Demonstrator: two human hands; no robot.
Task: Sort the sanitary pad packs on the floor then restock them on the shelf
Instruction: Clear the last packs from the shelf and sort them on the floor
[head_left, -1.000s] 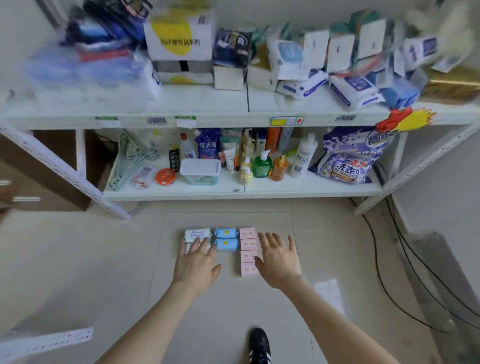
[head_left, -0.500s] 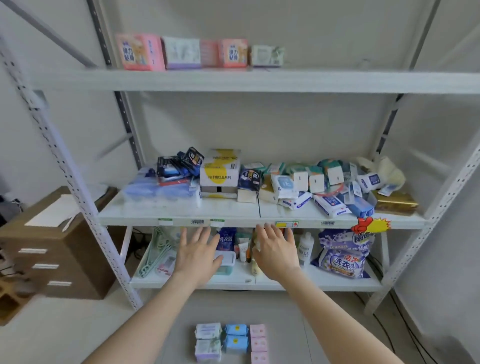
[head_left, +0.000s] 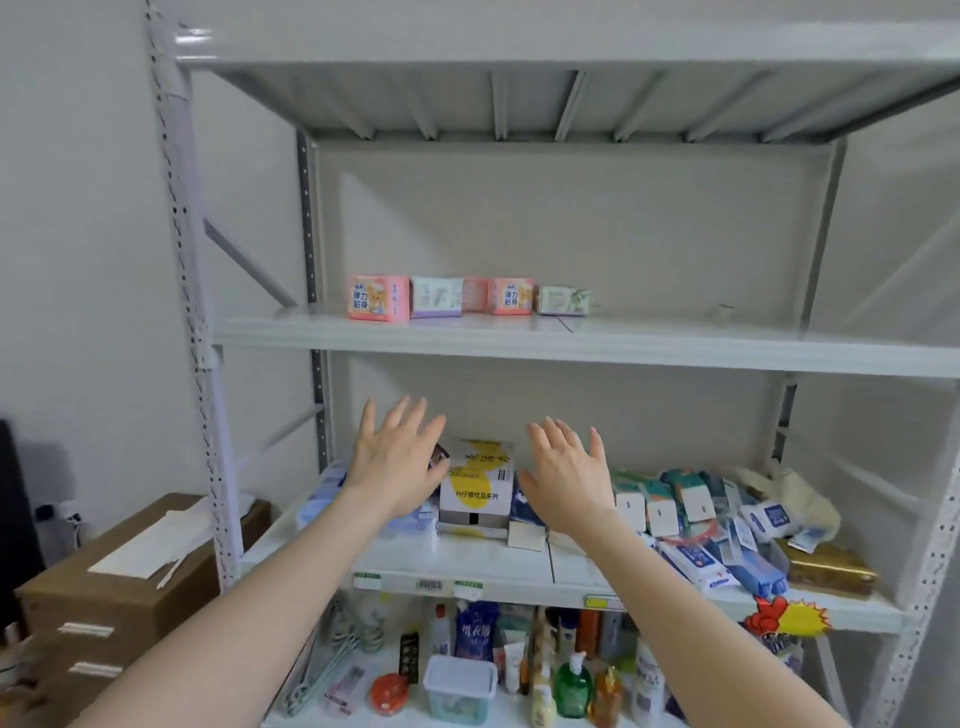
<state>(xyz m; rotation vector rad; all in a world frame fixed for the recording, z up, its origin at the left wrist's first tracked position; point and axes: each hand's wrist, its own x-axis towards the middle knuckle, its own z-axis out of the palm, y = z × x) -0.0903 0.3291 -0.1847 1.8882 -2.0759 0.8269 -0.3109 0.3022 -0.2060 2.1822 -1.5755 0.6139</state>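
landmark: white metal shelving rack (head_left: 571, 345) with perforated uprights; its top board is seen only from beneath.
task items: row of small soft sanitary pad packs (head_left: 436, 297), pink, white-lilac and white-green, standing on the rack's second board from the top, left of that board's middle and towards its back.
partly hidden pack: one pink pack in that row sits behind its neighbours, so only a strip shows.
left hand (head_left: 397, 462): raised in front of the rack's third board, fingers spread and straight, palm away from the camera, holding nothing.
right hand (head_left: 566, 470): raised beside it at the same board, fingers spread, released, holding nothing.
between the hands: white-and-yellow printed cardboard box (head_left: 475, 486) on the third board; its left edge is covered by the left hand.
behind the hands: dark and blue packets on the third board, mostly masked; what they are cannot be told.
right part of third board: heap of white, teal and blue packets with a gold foil pack (head_left: 831, 569) at the rack's right end; print too small to read.
lowest board in view: clear plastic tub with a white lid (head_left: 460, 686) and a green pump bottle (head_left: 573, 686) among bottles, cut off by the frame's lower edge.
left of the rack: brown cardboard carton (head_left: 119, 587), partly cropped.
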